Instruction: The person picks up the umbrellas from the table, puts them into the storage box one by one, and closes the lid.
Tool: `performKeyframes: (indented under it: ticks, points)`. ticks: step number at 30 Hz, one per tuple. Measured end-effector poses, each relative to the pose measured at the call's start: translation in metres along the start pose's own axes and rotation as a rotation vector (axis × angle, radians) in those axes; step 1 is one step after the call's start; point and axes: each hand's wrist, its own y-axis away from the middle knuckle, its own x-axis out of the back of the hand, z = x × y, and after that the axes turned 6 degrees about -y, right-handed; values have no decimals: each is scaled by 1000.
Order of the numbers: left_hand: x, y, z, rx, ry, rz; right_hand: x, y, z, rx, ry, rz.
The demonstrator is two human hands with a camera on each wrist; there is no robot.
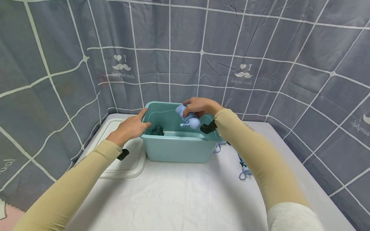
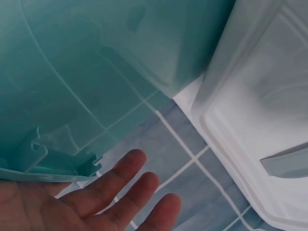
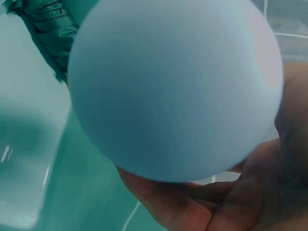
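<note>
My left hand (image 1: 130, 127) rests on the left rim of the teal bin (image 1: 176, 149), fingers (image 2: 126, 180) straight and a little apart, holding nothing; the arm reaches forward over the white lid (image 1: 124, 160) lying on the surface (image 1: 179, 195) just left of the bin. Inside the bin, near my left fingertips, lies a dark green bundle (image 1: 157, 130). My right hand (image 1: 202, 106) hovers over the bin's open top, palm down, fingers curled around a light blue folded umbrella (image 1: 188, 118), whose rounded end (image 3: 175, 86) points toward me and sits above the bin's inside. A blue cord (image 1: 243, 168) lies on the surface beside my right forearm.
</note>
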Motion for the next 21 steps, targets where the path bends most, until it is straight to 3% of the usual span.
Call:
performKeyframes:
  ticks: [21]
  points:
    - [-1, -1, -4, -1, 3, 6, -33, -56, -9, -176, 21, -163]
